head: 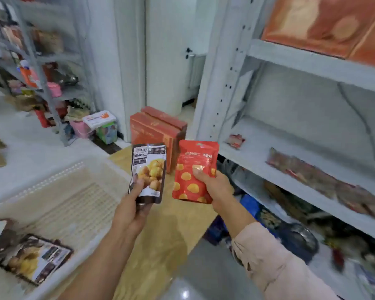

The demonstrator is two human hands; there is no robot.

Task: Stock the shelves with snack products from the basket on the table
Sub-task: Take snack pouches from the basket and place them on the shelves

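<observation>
Just past the white basket (85, 202), your left hand (132, 213) clamps a dark chestnut pouch (151, 167) and your right hand (217, 189) a red chestnut pouch (191, 169), upright, labels facing you, likely for sorting onto the grey shelf (266, 146) beyond.

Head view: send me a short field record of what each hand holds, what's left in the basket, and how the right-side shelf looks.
left hand: grips dark pouch by its lower part, upright
right hand: grips red pouch, upright
pouches: side by side, apart, not yet on a shelf
basket: white mesh, two dark packets lying at its near end
shelf: row of flat packets along the front edge, bare board behind
floor: red boxes beside the shelf post
</observation>
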